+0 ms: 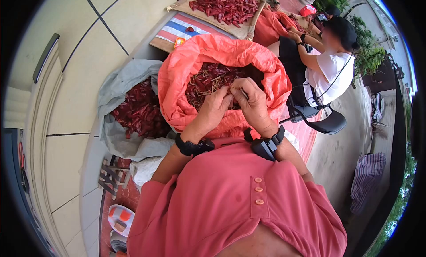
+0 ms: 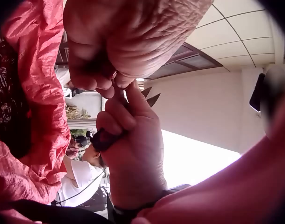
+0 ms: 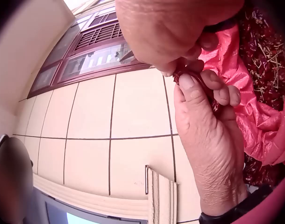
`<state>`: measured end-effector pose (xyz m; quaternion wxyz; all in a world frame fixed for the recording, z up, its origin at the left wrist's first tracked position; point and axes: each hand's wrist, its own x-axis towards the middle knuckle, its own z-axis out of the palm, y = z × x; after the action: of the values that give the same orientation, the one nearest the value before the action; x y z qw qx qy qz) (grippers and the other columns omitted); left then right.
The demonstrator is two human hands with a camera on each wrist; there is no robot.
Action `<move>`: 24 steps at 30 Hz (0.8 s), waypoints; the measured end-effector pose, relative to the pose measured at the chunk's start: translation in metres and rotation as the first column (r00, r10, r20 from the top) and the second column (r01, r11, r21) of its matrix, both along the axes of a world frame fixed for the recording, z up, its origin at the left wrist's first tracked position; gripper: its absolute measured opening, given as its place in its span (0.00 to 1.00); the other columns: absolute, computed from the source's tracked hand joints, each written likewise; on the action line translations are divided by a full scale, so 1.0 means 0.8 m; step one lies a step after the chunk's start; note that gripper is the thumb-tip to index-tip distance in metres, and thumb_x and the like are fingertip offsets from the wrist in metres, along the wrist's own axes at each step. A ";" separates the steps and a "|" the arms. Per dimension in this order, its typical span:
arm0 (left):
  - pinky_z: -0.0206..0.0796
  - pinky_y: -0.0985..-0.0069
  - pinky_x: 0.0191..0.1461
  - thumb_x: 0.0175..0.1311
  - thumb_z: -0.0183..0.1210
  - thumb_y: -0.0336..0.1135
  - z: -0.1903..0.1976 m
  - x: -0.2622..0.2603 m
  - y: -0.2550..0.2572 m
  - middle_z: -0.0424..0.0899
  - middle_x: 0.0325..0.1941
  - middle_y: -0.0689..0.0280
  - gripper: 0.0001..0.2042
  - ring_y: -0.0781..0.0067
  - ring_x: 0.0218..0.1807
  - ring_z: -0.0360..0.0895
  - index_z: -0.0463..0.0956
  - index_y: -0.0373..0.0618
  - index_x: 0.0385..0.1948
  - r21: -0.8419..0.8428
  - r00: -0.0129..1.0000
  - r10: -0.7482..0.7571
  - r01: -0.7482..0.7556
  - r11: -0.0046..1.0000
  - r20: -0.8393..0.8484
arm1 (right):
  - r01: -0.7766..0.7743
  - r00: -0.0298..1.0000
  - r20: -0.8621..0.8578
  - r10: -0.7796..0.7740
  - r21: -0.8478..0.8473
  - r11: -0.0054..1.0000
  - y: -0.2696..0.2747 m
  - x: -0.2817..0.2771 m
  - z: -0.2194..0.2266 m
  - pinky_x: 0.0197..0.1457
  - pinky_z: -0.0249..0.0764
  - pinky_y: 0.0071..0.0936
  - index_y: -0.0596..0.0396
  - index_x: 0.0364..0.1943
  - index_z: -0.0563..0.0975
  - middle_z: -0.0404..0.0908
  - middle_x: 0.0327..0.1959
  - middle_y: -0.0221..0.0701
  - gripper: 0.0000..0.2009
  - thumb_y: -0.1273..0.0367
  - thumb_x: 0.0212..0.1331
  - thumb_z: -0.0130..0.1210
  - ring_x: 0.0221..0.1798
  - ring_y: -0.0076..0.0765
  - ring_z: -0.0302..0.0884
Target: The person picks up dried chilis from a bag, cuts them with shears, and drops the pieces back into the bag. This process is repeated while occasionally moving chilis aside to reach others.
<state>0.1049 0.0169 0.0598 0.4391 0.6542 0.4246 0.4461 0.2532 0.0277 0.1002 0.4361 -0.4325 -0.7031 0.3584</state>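
Both hands meet over an orange-red woven sack (image 1: 177,86) full of dried red chilies (image 1: 206,81). My left hand (image 1: 216,108) pinches a dried chili (image 3: 177,76) between thumb and curled fingers; most of it is hidden. Fingertips of my right hand (image 1: 253,104) come right up to the chili's end. Two dark pointed blades (image 2: 153,100), like those of small scissors, stick out past the right thumb in the left wrist view. A dark part lies under that hand's curled fingers.
A grey sack (image 1: 113,86) of chilies stands to the left. Beyond are a striped board (image 1: 171,30) and a tray (image 1: 179,6) heaped with chilies. Another person (image 1: 330,66) sits at the right by a black chair (image 1: 326,124). A small wooden stool (image 1: 108,179) is at the lower left.
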 end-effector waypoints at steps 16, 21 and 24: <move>0.66 0.82 0.41 0.74 0.43 0.36 0.017 -0.003 -0.026 0.77 0.34 0.67 0.14 0.81 0.32 0.70 0.69 0.40 0.53 -0.110 0.956 -0.193 0.220 0.969 0.219 | -0.054 0.940 -0.322 -0.114 -0.469 0.882 -0.009 0.037 0.043 0.19 0.49 0.12 0.51 0.37 0.75 0.70 0.22 0.17 0.04 0.67 0.65 0.54 0.17 0.09 0.53; 0.65 0.84 0.43 0.74 0.42 0.35 0.019 0.002 -0.035 0.77 0.39 0.65 0.12 0.83 0.34 0.69 0.68 0.40 0.51 -0.113 0.917 -0.165 0.219 0.969 0.363 | -0.059 0.995 -0.095 0.035 -0.271 0.961 -0.024 0.058 0.053 0.33 0.65 0.14 0.56 0.35 0.74 0.73 0.27 0.20 0.05 0.72 0.60 0.59 0.29 0.12 0.66; 0.64 0.85 0.40 0.74 0.45 0.34 0.003 0.001 -0.035 0.78 0.39 0.64 0.07 0.85 0.32 0.67 0.68 0.43 0.44 -0.145 0.867 -0.117 0.211 0.967 0.484 | 0.139 0.983 0.154 -0.099 -0.274 0.952 -0.053 0.126 0.017 0.38 0.67 0.16 0.59 0.31 0.74 0.73 0.26 0.21 0.04 0.76 0.57 0.58 0.33 0.14 0.67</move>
<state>0.1057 -0.0107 0.0625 0.6266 0.5144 0.2888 0.5092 0.3544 -0.0144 0.1135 0.3403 -0.5560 -0.6457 0.3977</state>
